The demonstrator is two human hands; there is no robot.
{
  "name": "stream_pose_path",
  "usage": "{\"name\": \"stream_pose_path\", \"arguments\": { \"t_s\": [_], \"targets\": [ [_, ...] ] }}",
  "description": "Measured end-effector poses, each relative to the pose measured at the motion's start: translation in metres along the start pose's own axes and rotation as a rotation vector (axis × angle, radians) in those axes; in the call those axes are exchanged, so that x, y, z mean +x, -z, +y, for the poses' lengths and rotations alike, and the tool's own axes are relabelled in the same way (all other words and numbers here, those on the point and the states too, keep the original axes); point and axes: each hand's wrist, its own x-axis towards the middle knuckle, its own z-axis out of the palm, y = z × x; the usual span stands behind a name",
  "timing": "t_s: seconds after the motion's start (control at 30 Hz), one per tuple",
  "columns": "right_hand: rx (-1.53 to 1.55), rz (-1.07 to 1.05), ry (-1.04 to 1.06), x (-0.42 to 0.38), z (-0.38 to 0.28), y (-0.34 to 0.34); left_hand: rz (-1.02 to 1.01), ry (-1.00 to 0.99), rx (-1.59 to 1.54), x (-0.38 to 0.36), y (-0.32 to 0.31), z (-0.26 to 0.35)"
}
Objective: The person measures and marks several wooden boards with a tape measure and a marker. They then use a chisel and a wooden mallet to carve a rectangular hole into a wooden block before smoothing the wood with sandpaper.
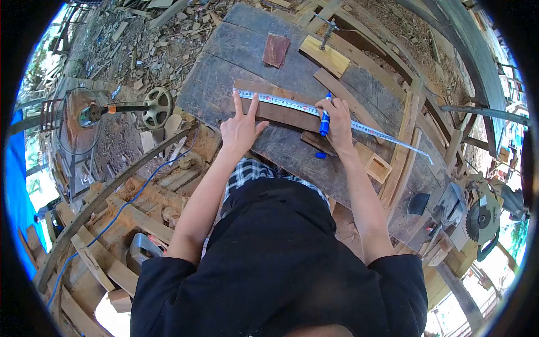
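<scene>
Seen from above, a person leans over a dark wooden bench (224, 78). The left hand (240, 128) lies flat, fingers spread apart, pressing a measuring tape (292, 104) onto a brown wooden board (281, 112) near the bench's middle. The right hand (337, 121) has its grip closed around a blue marker (325, 119), tip at the tape. The marker's cap (320, 155) lies on the bench just beside the right wrist. A circular saw (483, 219) sits well apart.

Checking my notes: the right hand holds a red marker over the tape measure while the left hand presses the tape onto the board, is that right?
Not quite. In the head view the marker in the right hand is blue, not red. The rest holds: the left hand presses the tape measure onto the board.
</scene>
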Motion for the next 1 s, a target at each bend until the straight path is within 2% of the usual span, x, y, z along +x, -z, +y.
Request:
{"name": "stream_pose_path", "arguments": {
  "t_s": [0.3, 0.37, 0.7, 1.0],
  "targets": [
    [0.017, 0.032, -0.003, 0.004, -0.006, -0.006, 0.001, 0.000, 0.008, 0.001, 0.004, -0.007],
    [0.013, 0.037, 0.008, 0.004, -0.005, -0.003, 0.064, -0.012, 0.042, 0.001, 0.002, -0.005],
    [0.007, 0.003, -0.033, 0.000, 0.002, -0.003, 0.049, -0.010, 0.060, 0.001, 0.003, 0.000],
    [-0.009, 0.057, 0.003, 0.000, 0.003, -0.007, 0.029, -0.009, 0.060, 0.002, 0.004, 0.000]
  ]
}}
